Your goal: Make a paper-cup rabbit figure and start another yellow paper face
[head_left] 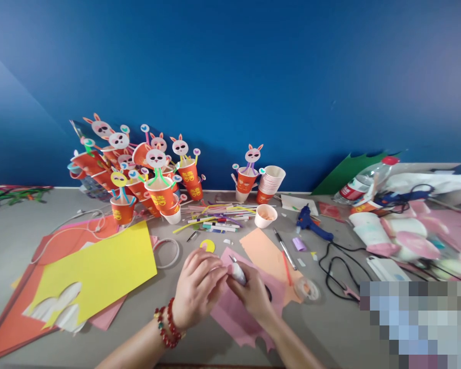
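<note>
My left hand point(198, 288), with a red bead bracelet on the wrist, is curled with its fingertips pinching something small that I cannot make out. My right hand point(252, 292) is wrapped round a small white tube-like thing point(238, 271) with a dark tip, probably a marker or glue stick. Both hands meet over a pink paper sheet point(234, 315) on the grey table. A small yellow paper disc point(207, 246) lies just beyond my left hand.
A yellow sheet point(100, 269) with a cut-out lies on orange paper at the left. Several orange cup bunnies point(157, 177) stand at the back. Markers point(223, 221), a white cup point(265, 216), a blue glue gun point(311, 223), cables, a tape roll point(309, 289) and a bottle point(363, 184) lie to the right.
</note>
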Tool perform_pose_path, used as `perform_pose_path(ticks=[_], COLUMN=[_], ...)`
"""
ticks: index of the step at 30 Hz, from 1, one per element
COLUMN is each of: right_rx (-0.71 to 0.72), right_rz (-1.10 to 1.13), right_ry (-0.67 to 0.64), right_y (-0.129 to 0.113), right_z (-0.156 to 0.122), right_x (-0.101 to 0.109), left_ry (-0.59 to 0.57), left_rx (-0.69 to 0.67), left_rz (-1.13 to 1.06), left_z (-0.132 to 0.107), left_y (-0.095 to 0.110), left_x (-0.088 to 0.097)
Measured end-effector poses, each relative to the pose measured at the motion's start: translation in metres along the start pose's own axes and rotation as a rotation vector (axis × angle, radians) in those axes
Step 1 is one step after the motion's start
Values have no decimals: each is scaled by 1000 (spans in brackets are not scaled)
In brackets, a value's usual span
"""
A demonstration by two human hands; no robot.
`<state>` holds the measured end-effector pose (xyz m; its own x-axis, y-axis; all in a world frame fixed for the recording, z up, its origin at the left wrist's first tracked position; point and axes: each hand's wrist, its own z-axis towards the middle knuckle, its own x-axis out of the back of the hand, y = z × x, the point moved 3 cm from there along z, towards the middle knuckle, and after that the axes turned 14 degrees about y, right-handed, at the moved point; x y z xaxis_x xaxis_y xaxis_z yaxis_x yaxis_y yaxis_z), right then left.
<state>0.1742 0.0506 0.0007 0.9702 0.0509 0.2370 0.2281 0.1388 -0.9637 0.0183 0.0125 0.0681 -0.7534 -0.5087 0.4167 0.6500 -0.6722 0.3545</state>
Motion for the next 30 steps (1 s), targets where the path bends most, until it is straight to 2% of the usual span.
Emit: perform_pose_path(ticks=[9, 13, 14, 16, 19, 21, 22, 24, 26, 28, 30], right_rx=[-13, -28, -37, -59, -73, 13, 96, 299, 478, 602, 668], right_rz=[26, 32, 34, 45, 68, 100, 119, 146, 151, 130, 85], right_ry=[1, 28, 41, 72, 141, 194, 210, 214, 188, 155, 120], right_y=[-3, -1, 0, 2, -1, -12, -19, -35, -46, -52, -52], right_z=[-2, -1, -1, 0, 1, 1, 1, -2, -5, -7, -8], right_x=[0, 1, 1, 3, 11, 19, 23, 29, 33, 35, 37], left_ry=[-14, 10, 15, 12, -45, -84, -94, -103, -113, -136, -155], left_rx=[-8, 90, 159, 382, 891, 1207, 1324, 1472, 1555, 1610, 1642], left_rz=[19, -83, -134, -265, -564, -794, -896, -1043, -1138, -1193, -1216], left_z=[3, 6, 6, 6, 0, -5, -6, -7, -7, -7, -8], left_y=[2, 1, 0, -5, -13, -15, -14, -12, -10, -7, -6], left_x=[-4, -4, -4, -4, -8, -11, -13, -15, -17, -19, -20])
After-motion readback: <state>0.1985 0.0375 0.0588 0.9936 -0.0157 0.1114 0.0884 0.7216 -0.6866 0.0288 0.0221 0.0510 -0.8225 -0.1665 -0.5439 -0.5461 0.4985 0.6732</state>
